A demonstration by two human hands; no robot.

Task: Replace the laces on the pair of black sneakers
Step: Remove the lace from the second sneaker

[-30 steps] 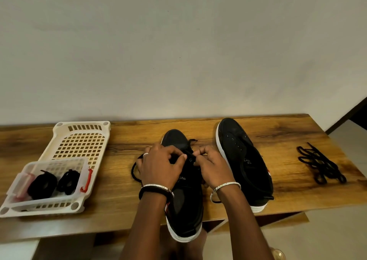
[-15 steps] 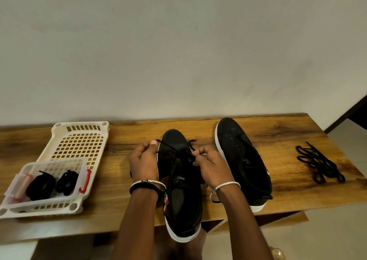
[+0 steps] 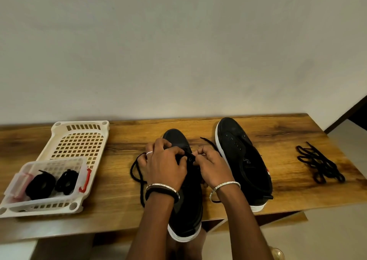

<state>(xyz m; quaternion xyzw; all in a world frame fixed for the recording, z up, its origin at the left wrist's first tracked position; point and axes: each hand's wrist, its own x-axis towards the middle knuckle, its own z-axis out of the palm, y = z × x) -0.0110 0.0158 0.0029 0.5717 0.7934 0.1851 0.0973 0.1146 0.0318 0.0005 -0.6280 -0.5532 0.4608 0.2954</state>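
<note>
- Left grip (image 3: 164,166) and right grip (image 3: 210,166) both pinch a thin black lace (image 3: 137,173) at the eyelets of the nearer black canvas sneaker (image 3: 186,216), on the wooden surface (image 3: 119,204).
- Seemingly partway: the second black sneaker (image 3: 238,150) shows bare eyelets, not yet laced.

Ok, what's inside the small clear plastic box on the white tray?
Two coiled black laces: a larger bundle and a smaller bundle, side by side in the clear plastic box on the white tray. Anything beneath them is hidden.
</note>
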